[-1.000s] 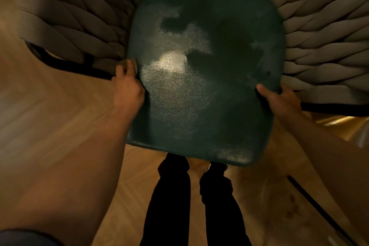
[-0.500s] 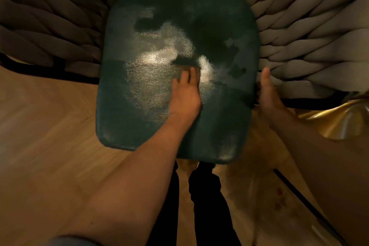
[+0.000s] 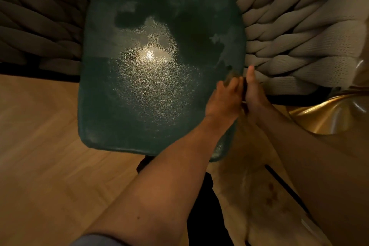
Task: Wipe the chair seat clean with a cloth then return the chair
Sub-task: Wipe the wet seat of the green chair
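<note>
Both hands sit at the right edge of the chair seat (image 3: pixel 159 66). My left hand (image 3: pixel 224 102) lies flat on the seat near that edge, fingers pressing a small cloth (image 3: pixel 231 78), only partly visible beneath them. My right hand (image 3: pixel 254 94) grips the seat's right rim, thumb extended upward alongside it. Unwiped, patchy surface extends to the left and away from me, towards the woven backrest (image 3: pixel 299 36); the seat's long axis runs front to back. I judge the next stroke must travel leftward, and the left hand is nearer.
</note>
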